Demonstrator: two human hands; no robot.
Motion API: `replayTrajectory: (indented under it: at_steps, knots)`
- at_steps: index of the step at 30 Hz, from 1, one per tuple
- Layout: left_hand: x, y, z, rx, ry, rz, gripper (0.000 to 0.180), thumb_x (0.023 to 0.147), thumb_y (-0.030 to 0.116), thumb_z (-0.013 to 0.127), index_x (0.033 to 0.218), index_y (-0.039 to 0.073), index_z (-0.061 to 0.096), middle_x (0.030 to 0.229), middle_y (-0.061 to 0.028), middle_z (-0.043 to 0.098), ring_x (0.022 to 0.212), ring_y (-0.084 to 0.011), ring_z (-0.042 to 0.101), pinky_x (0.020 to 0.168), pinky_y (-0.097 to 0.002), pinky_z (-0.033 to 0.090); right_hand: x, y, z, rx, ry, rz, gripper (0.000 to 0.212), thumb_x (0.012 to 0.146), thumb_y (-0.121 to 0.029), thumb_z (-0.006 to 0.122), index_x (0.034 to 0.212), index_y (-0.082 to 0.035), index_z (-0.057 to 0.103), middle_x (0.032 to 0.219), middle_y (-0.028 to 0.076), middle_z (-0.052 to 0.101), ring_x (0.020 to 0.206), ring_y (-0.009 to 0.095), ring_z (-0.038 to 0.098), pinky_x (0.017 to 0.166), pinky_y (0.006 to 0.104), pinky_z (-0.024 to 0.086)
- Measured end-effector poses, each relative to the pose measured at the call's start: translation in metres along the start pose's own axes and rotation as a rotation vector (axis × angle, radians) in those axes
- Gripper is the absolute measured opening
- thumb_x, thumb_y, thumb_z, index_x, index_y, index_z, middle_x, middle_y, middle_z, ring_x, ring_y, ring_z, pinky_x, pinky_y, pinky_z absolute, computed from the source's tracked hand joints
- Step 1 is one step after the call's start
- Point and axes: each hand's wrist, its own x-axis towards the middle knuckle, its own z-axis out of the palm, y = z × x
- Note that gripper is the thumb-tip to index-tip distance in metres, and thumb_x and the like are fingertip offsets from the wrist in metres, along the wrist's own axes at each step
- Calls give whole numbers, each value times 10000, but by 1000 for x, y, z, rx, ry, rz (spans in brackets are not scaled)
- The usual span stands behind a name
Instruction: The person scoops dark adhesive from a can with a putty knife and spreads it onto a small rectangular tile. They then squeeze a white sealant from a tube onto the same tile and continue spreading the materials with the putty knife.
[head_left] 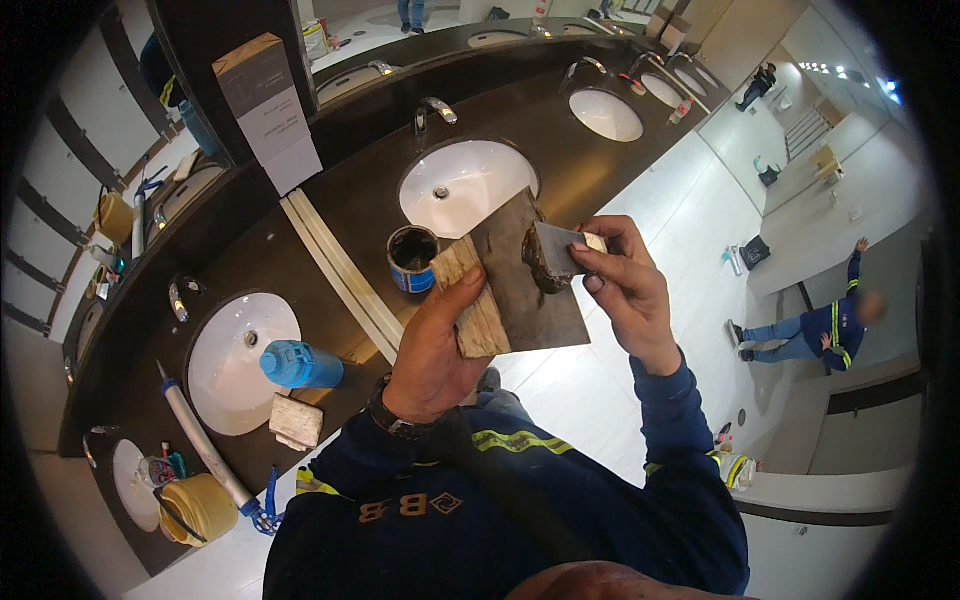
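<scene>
My left hand (437,345) is closed around the wooden grip of a wide filling knife (508,262), its broad grey blade spread out to the right. In my right hand (625,285) is a smaller putty knife (560,250), pinched between thumb and fingers. Dark brown paste (540,262) clings to the small blade's edge, and some lies on the wide blade beneath it. The small blade overlaps the wide one; whether they touch I cannot tell. Just left of the wide knife, an open blue can (412,262) stands on the counter with dark residue inside.
The dark counter (370,195) carries several white sinks (468,180), a blue bottle (300,364), a folded cloth (296,422), a caulking gun (208,445), a yellowish tub (200,507) and long pale strips (340,275). A tall box (268,115) leans by the mirror. Another person (825,330) stands at right.
</scene>
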Motion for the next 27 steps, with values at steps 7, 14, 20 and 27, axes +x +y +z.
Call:
replayTrajectory:
  at_steps: [7,14,20,27]
  knots:
    - [-1,-1,-6,16,11,-13,405,1050,233,465,1400,34,425,1348,-153,567,1230,-266,584,1049,-456,484,-1,3,-2,-1,4,27,346,907,7,596,1208,-112,717,1203,128,511,1131,264,520,948,375,443]
    - [-3,8,-19,-62,-25,38,405,1048,224,455,1404,31,434,1317,-143,590,1209,-269,597,1050,-465,479,1,10,-12,-200,5,69,352,902,9,612,1216,-115,713,1167,119,503,1097,255,509,933,355,440]
    - [-4,19,-20,86,93,94,355,1038,200,484,1354,39,482,1266,-118,617,1166,-241,620,1017,-427,501,24,-20,-25,-276,19,-85,386,860,12,619,1199,-136,726,1157,129,508,1050,258,541,895,358,472]
    - [-1,17,-23,384,277,377,301,1018,189,547,1278,37,541,1200,-75,636,1080,-172,635,964,-341,503,46,-72,-23,-747,-124,-224,458,776,-7,666,1191,-192,718,1060,142,550,867,280,607,734,357,525]
